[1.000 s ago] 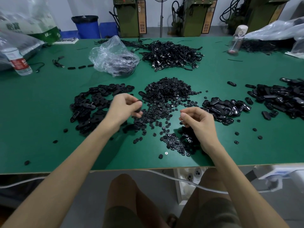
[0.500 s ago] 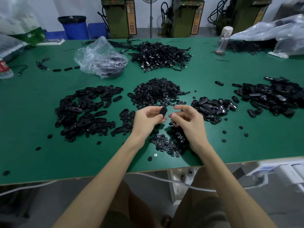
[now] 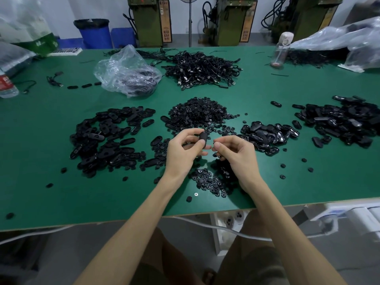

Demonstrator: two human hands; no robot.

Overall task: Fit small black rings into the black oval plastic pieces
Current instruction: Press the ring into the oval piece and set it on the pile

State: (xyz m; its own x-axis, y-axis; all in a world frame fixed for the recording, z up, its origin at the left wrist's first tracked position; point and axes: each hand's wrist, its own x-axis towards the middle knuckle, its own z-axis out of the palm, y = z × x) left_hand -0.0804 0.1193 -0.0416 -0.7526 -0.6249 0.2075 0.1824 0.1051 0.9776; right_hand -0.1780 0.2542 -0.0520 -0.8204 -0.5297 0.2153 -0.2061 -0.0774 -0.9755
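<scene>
Over the green table (image 3: pixel 61 192), the left hand (image 3: pixel 182 155) pinches a black oval piece (image 3: pixel 203 138) upright between thumb and fingers. The right hand (image 3: pixel 236 155), fingers curled, pinches a small black ring (image 3: pixel 216 144) just beside it. Loose rings (image 3: pixel 207 182) lie scattered beneath both hands.

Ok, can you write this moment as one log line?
left hand: holds oval piece | right hand: fingers curled close beside it, contents unclear | loose rings: on green table under hands

Green desk (image 3: pixel 51 161): clear plastic bag (image 3: pixel 127 73), beside a heap of black cables (image 3: pixel 203 68). Far edge: drinking bottle (image 3: pixel 280 52). Behind: blue bin (image 3: pixel 94 33).
</scene>
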